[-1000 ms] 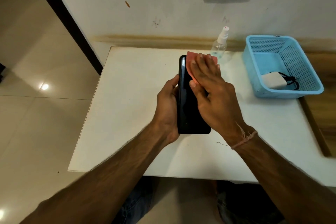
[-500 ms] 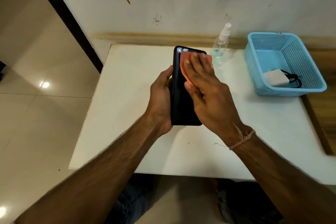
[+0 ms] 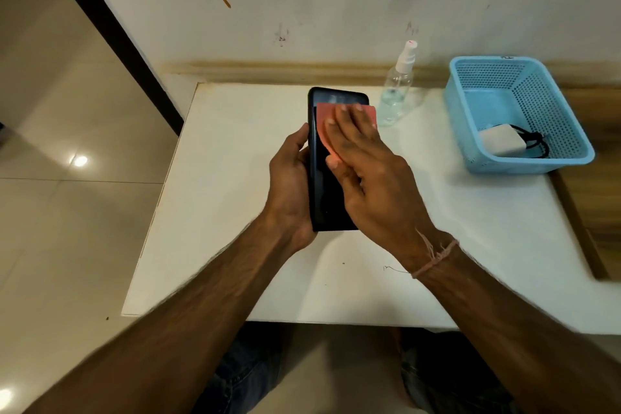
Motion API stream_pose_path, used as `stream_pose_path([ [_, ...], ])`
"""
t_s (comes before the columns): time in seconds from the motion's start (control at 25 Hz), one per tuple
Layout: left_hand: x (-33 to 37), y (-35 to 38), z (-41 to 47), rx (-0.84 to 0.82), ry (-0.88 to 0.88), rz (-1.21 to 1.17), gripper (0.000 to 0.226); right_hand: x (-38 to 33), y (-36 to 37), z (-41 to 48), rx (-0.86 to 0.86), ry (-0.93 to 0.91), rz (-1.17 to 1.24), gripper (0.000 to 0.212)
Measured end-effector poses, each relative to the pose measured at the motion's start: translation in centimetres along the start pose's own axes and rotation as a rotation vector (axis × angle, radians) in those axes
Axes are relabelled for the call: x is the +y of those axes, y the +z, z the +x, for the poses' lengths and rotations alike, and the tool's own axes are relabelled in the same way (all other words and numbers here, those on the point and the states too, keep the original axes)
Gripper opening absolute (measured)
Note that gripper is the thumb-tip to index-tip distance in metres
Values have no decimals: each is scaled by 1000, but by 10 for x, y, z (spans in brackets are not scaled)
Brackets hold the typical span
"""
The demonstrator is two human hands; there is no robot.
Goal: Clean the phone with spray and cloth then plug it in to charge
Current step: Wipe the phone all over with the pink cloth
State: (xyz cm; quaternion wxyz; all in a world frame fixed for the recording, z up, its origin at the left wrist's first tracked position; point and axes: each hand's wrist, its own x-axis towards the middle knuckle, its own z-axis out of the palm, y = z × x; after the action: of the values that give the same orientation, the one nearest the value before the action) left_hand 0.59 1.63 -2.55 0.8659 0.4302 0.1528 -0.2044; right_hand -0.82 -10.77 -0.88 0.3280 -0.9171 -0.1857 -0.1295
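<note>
The left hand (image 3: 290, 185) grips the black phone (image 3: 324, 185) by its left edge, holding it above the white table (image 3: 218, 212), screen up. The right hand (image 3: 366, 178) lies flat across the screen, fingers spread, pressing a pink cloth (image 3: 324, 121) against the upper half. The spray bottle (image 3: 398, 84) stands just beyond, beside a blue basket (image 3: 571, 131) holding the charger (image 3: 500, 143).
</note>
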Motion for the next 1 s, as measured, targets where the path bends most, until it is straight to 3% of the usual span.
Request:
stream_pose_path([
  [0.16,8,-3,-1,-22,-27,-127,64,-3,2,-13,-102,-145,100,38],
  [0.36,11,-8,5,19,31,-59,55,9,-5,-8,50,6,-8,38],
  [0.48,-2,0,2,14,-14,-26,54,0,3,-3,6,-14,0,43],
  [0.68,14,-8,2,-42,-16,-193,71,-4,1,-21,-79,-144,92,36],
  [0.84,16,-12,5,-6,-1,-185,63,5,-5,-12,58,-28,0,32],
  [1.0,10,-3,0,17,-31,-126,62,0,4,-10,-62,-63,49,40],
])
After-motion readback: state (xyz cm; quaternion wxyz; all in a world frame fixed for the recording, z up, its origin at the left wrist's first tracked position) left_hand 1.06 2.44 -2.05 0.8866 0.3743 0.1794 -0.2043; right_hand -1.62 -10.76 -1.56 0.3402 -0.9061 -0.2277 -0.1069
